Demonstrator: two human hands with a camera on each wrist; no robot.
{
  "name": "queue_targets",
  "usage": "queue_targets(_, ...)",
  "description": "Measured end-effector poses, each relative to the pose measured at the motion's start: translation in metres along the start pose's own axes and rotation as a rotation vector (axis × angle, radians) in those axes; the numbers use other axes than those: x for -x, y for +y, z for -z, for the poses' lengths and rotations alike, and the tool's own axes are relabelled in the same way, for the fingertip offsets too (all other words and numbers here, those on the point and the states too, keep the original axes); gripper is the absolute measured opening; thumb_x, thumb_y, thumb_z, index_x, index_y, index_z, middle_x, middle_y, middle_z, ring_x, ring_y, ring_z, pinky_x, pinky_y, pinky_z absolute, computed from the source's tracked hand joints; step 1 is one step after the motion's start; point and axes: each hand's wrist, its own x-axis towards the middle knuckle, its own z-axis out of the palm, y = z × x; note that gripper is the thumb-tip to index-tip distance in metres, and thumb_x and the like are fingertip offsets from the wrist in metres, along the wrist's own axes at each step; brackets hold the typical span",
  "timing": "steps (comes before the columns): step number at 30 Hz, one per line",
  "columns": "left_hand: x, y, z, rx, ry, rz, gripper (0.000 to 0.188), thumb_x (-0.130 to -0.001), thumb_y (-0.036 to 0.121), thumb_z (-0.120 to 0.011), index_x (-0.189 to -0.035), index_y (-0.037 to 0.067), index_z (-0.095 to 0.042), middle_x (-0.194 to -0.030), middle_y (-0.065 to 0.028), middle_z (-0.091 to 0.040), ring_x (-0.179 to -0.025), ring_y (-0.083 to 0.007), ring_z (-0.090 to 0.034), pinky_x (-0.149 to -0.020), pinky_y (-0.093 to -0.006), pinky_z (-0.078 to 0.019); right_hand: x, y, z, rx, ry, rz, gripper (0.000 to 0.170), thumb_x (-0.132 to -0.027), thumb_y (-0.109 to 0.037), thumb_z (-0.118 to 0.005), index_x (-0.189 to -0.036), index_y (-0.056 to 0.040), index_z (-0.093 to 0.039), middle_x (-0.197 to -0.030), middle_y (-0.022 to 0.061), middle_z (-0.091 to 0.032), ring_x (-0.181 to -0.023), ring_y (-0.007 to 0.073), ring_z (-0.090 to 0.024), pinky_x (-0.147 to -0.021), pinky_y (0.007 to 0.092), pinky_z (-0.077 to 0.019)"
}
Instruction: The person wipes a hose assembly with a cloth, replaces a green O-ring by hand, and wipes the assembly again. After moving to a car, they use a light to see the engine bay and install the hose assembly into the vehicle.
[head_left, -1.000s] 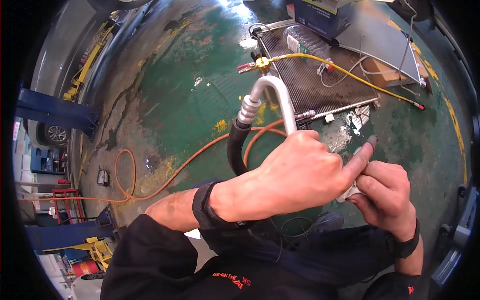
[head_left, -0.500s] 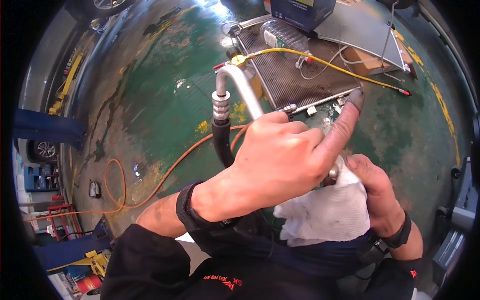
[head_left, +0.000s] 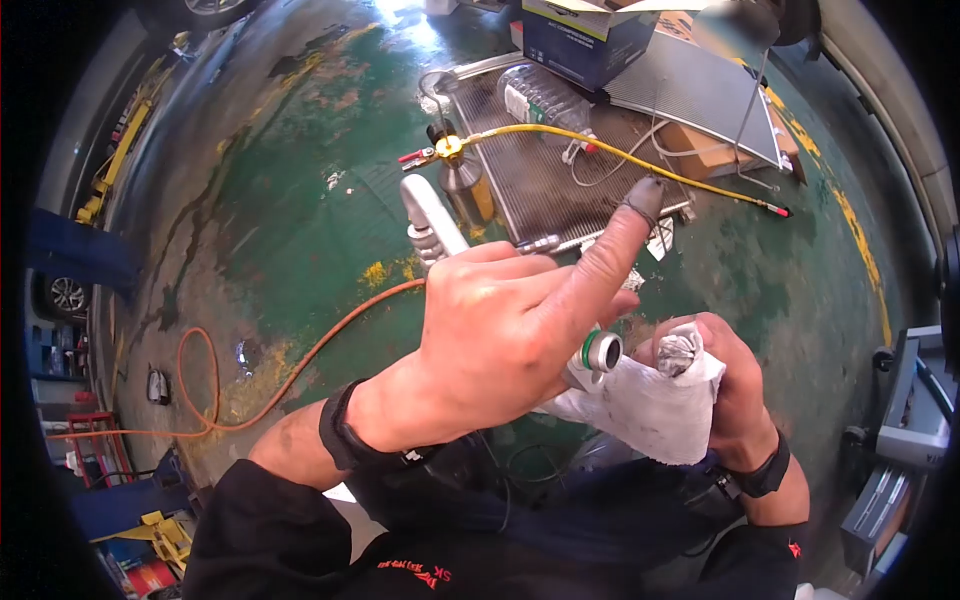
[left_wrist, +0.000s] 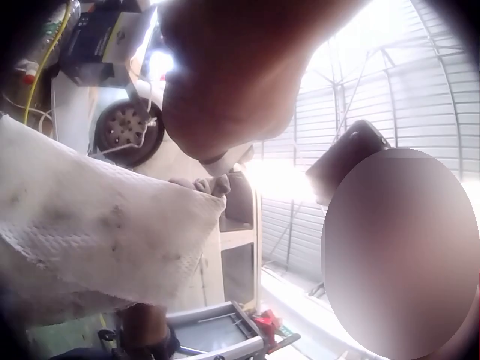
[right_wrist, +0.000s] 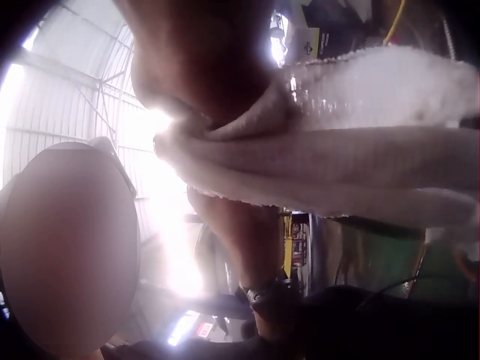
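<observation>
My left hand (head_left: 505,325) grips a bent silver metal pipe (head_left: 435,215), its thumb stretched out and dark at the tip. Past the fingers, the pipe's open end fitting (head_left: 604,351) shows, with a green ring around it. In my right hand (head_left: 740,375) is a white cloth (head_left: 650,405), bunched at the top where a grimy grey patch faces up. The cloth hangs down beside the fitting and overlaps it in the head view. Grey smudges mark the cloth (left_wrist: 105,217) in the left wrist view. My left hand hides the middle of the pipe.
A finned condenser (head_left: 540,185) lies on the green floor, bearing a clear plastic bottle (head_left: 545,100) and a yellow hose (head_left: 620,150). By its left edge stands a metal canister (head_left: 465,190). An orange hose (head_left: 330,350) curls at left; a grey cart (head_left: 915,400) stands at right.
The cloth, mostly hidden between the hands at first, has spread into view and shifted off the pipe's end, now exposed. The hands have drawn apart slightly; the pipe's bend has moved left and lower.
</observation>
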Motion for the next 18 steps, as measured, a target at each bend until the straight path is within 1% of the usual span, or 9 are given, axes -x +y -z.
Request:
queue_targets(2, 0.001, 0.0, 0.001, 0.029, 0.017, 0.003, 0.06, -0.069, 0.015, -0.073, -0.122, -0.003, -0.052, -0.048, 0.0001, -0.047, -0.039, -0.0139, -0.046, -0.041, -0.0271, -0.0352, -0.001, 0.003, 0.001, -0.05, -0.044, 0.017, 0.031, -0.092, -0.023, -0.047, -0.106, 0.0036, -0.054, -0.096, 0.0126, -0.062, -0.085, 0.0184, -0.061, -0.074, 0.0306, -0.0494)
queue_targets(5, -0.002, 0.001, 0.005, 0.062, -0.004, 0.016, 0.06, -0.069, 0.014, -0.073, -0.122, -0.003, -0.051, -0.048, -0.0001, -0.044, -0.04, -0.0147, -0.045, -0.042, -0.0277, -0.0353, -0.003, 0.002, 0.002, 0.027, 0.007, 0.096, 0.036, -0.088, -0.029, -0.055, -0.106, 0.002, -0.051, -0.097, 0.009, -0.06, -0.087, 0.015, -0.059, -0.075, 0.028, -0.0475)
queue_targets(7, -0.002, 0.001, 0.006, 0.116, -0.023, 0.052, 0.058, -0.07, 0.01, -0.072, -0.122, -0.004, -0.05, -0.048, -0.0014, -0.042, -0.04, -0.0159, -0.045, -0.042, -0.0282, -0.0356, -0.008, -0.005, -0.001, 0.093, -0.148, 0.139, 0.049, -0.076, -0.03, -0.071, -0.108, -0.0013, -0.047, -0.099, 0.0053, -0.058, -0.089, 0.0113, -0.056, -0.075, 0.0249, -0.045)
queue_targets(8, -0.002, 0.002, 0.007, 0.116, -0.024, 0.052, 0.058, -0.07, 0.01, -0.072, -0.122, -0.004, -0.05, -0.048, -0.0014, -0.042, -0.04, -0.0159, -0.045, -0.042, -0.0282, -0.0356, -0.008, -0.005, -0.003, 0.093, -0.148, 0.139, 0.049, -0.076, -0.03, -0.071, -0.108, -0.0013, -0.047, -0.099, 0.0053, -0.058, -0.089, 0.0113, -0.056, -0.075, 0.0249, -0.045)
queue_targets(10, -0.003, 0.005, 0.008, 0.135, -0.078, 0.17, 0.056, -0.071, 0.006, -0.07, -0.121, -0.005, -0.05, -0.048, -0.0028, -0.042, -0.04, -0.0173, -0.045, -0.043, -0.0282, -0.0355, -0.008, -0.005, -0.007, 0.171, -0.01, 0.206, 0.062, -0.063, -0.026, -0.083, -0.107, -0.0044, -0.045, -0.099, 0.0031, -0.056, -0.089, 0.0099, -0.054, -0.074, 0.023, -0.0433)
queue_targets(11, -0.002, 0.004, 0.009, 0.148, -0.082, 0.179, 0.052, -0.072, 0.004, -0.069, -0.119, -0.006, -0.05, -0.05, -0.0053, -0.045, -0.042, -0.0196, -0.048, -0.044, -0.0284, -0.0361, -0.006, -0.004, -0.006, 0.128, 0.021, 0.223, 0.064, -0.06, -0.016, -0.083, -0.109, -0.0047, -0.043, -0.104, 0.0038, -0.055, -0.093, 0.0117, -0.054, -0.078, 0.0248, -0.0447)
queue_targets(14, -0.002, 0.006, 0.009, 0.182, -0.142, 0.275, 0.05, -0.072, 0.003, -0.068, -0.118, -0.005, -0.051, -0.052, -0.0082, -0.049, -0.044, -0.0224, -0.051, -0.044, -0.0287, -0.0373, -0.008, -0.011, -0.021, 0.137, 0.134, 0.227, 0.067, -0.06, -0.013, -0.082, -0.113, -0.0027, -0.043, -0.105, 0.0057, -0.056, -0.097, 0.0142, -0.055, -0.085, 0.0277, -0.0451)
queue_targets(15, -0.002, 0.006, 0.01, 0.184, -0.14, 0.276, 0.05, -0.072, 0.003, -0.068, -0.118, -0.005, -0.051, -0.052, -0.0082, -0.049, -0.044, -0.0224, -0.051, -0.044, -0.0287, -0.0373, -0.008, -0.014, -0.023, 0.146, 0.119, 0.229, 0.072, -0.065, -0.012, -0.076, -0.124, 0.0008, -0.038, -0.111, 0.0101, -0.056, -0.103, 0.0188, -0.055, -0.091, 0.0313, -0.0438)
queue_targets(18, -0.001, 0.006, 0.01, 0.188, -0.205, 0.299, 0.049, -0.072, 0.004, -0.068, -0.118, -0.004, -0.052, -0.055, -0.0109, -0.053, -0.046, -0.0246, -0.054, -0.045, -0.0296, -0.0395, -0.012, -0.016, -0.018, 0.112, 0.086, 0.226, 0.073, -0.072, -0.013, -0.069, -0.132, 0.0027, -0.031, -0.117, 0.0143, -0.054, -0.107, 0.0219, -0.055, -0.092, 0.0331, -0.0433)
